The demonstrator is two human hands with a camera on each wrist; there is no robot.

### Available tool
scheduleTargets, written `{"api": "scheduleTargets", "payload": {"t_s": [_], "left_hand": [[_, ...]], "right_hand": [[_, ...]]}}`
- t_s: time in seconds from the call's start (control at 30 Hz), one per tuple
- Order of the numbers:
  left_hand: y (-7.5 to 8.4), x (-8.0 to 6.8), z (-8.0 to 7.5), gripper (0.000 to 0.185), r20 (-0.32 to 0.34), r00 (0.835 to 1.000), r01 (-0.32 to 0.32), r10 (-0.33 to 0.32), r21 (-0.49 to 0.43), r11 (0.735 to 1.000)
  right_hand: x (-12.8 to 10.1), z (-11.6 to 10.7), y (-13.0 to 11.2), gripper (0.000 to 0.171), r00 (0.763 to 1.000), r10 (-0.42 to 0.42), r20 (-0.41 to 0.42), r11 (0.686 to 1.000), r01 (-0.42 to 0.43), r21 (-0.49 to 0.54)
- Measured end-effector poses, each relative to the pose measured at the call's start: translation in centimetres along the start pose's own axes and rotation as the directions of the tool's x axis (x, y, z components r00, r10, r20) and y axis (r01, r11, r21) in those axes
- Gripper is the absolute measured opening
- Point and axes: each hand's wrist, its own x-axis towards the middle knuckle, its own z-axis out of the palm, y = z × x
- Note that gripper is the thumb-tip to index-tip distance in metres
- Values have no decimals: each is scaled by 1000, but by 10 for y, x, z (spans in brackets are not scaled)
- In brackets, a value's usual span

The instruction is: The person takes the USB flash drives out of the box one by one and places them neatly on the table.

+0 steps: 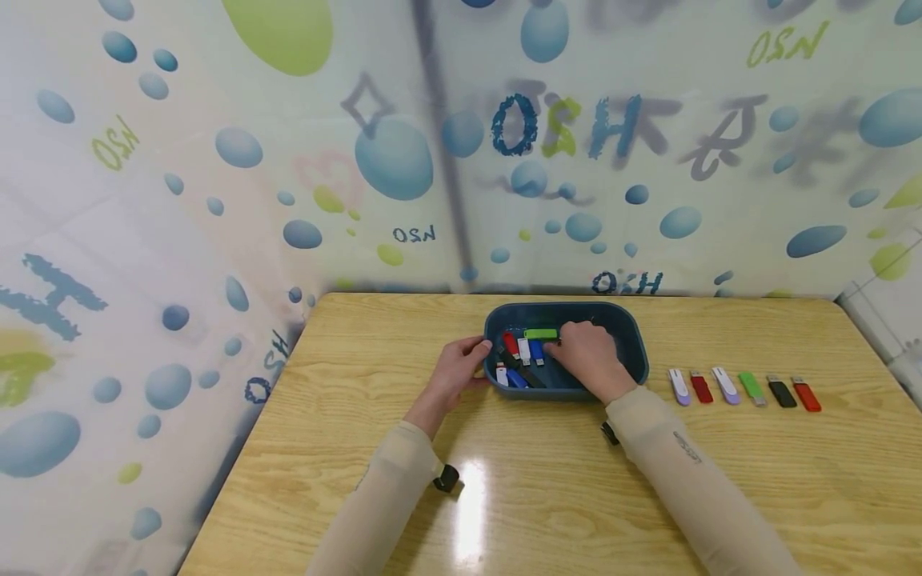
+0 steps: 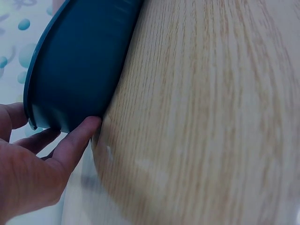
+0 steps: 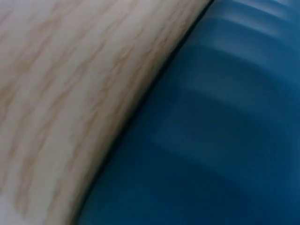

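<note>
Picking phase: right hand (image 1: 587, 356) inside blue tub (image 1: 634, 336), grip unclear, beside green stick (image 1: 540, 334); left hand (image 1: 457, 370) steadies tub's left wall, fingers straight. Next likely: clean pinch.

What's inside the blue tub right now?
The blue tub holds loose USB sticks: a green stick, a red stick, a white stick and blue and black ones. The right hand reaches in and covers the rest.
</note>
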Motion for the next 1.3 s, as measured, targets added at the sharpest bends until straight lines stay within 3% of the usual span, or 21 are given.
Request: {"api": "scheduleTargets", "payload": {"t_s": [0.13, 0.4, 0.67, 0.8, 1.03, 1.3], "left_hand": [[0, 0, 1, 47, 1, 1000, -2, 2, -6, 1000], [-1, 1, 0, 47, -1, 1000, 5, -5, -1, 1000], [0, 0, 1, 47, -10, 1000, 11, -11, -11, 1000], [0, 0, 0, 47, -5, 1000, 10, -10, -9, 1000], [-1, 0, 0, 47, -8, 1000, 9, -9, -9, 1000], [-2, 1, 0, 47, -2, 1000, -7, 7, 0, 1000]], "right_hand": [[3, 2, -1, 48, 1000, 2, 3, 1000, -1, -20], [4, -1, -1, 26, 999, -1, 45, 1000, 1, 3], [3, -4, 2, 33, 998, 11, 69, 998, -15, 59], [2, -6, 4, 36, 1000, -4, 31, 995, 1, 95], [-8, -14, 7, 14, 996, -49, -74, 989, 58, 133], [-21, -21, 13, 21, 993, -28, -112, 983, 48, 179]]}}
